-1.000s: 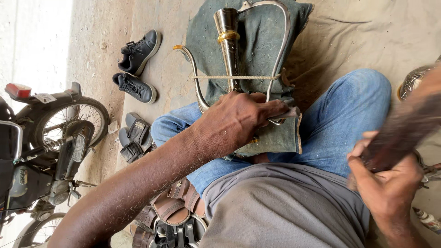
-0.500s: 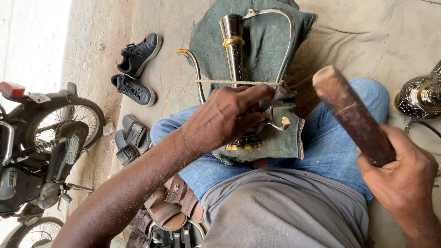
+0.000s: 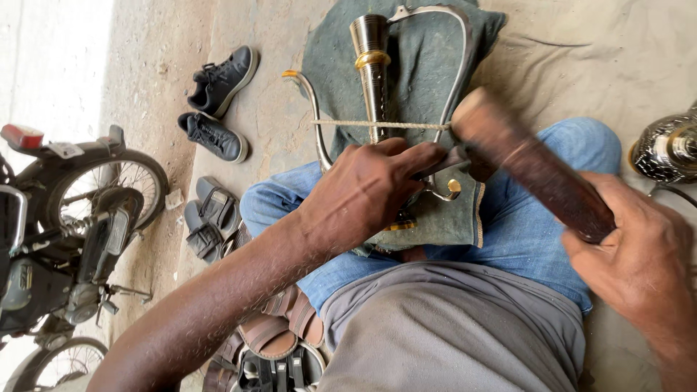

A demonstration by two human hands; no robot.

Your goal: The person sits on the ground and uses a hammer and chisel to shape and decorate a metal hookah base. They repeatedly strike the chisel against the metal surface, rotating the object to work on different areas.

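- A metal horn-shaped piece [image 3: 372,69], silver with a gold band, lies along the person's lap on a grey-green cloth [image 3: 425,54], its mouth pointing to twelve o'clock.
- A curved metal frame [image 3: 457,80] loops around it, and a thin cord [image 3: 377,125] is strung across from one side of the frame to the other.
- The left hand [image 3: 367,192] presses down on the lower end of the piece, at its six o'clock; the fingers [image 3: 414,156] are curled over the metal and what looks like a short dark tool, though I cannot tell exactly what sits beneath them.
- The right hand [image 3: 639,261], at about four o'clock from the piece, is clenched around a thick wooden club [image 3: 530,163], whose blurred head hangs just beside the frame's right side.
- To my eye the blow lands best if the left hand keeps the work pinned flat on the thigh, with fingertips clear of the club's path.
- Short, square taps seem wiser than a big swing, since the frame is thin and the cord could slip.
- The cloth should stay under the metal so the blow does not reach the knee.
- Further out, an ornate metal vessel [image 3: 664,149] sits at three o'clock.
- Dark shoes [image 3: 218,101] and sandals [image 3: 207,218] lie at nine o'clock, a motorcycle [image 3: 65,232] beyond them.
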